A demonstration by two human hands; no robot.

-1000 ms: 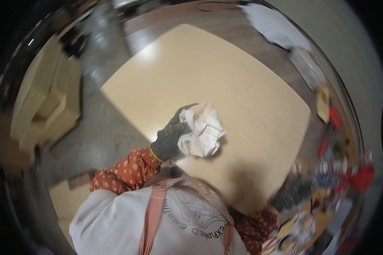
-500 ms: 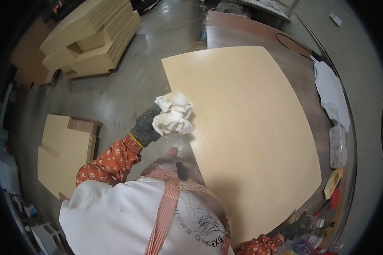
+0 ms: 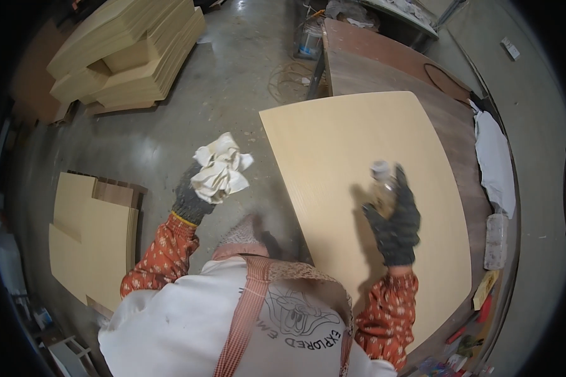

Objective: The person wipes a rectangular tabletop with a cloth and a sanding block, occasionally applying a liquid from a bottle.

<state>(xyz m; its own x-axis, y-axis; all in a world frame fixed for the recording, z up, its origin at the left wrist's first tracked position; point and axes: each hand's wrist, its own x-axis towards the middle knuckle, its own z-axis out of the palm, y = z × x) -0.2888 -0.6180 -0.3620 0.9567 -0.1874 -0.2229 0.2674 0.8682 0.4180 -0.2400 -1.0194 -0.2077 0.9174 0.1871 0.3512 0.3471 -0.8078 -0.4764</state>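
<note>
A person's two hands work well apart, both in dark, rough-knit gloves below rust-red sleeves with a pale floral print. The left hand (image 3: 192, 198) is clenched on a crumpled white cloth (image 3: 221, 168), its soft folds bunched into an uneven wad above the concrete floor (image 3: 233, 94). The right hand (image 3: 396, 229) curls its thumb and fingers around a small, see-through bottle (image 3: 383, 188) with a pale cap, over a broad board (image 3: 333, 151). That board, smooth, pale yellow and finely wood-grained, has gently bowed edges and lies beneath the right hand, on a brown counter (image 3: 390, 66) that shows beyond it. Ahead of the left hand rises a stack of thick pale panels (image 3: 132, 56); to its left lies a lower pile of notched panels (image 3: 94, 232).

The cloth covers most of the left fingers. Blur softens the bottle, and its contents cannot be made out; the glove hides its lower part. Small clutter (image 3: 446, 364) behind the right hand is cut off by the lower edge.
</note>
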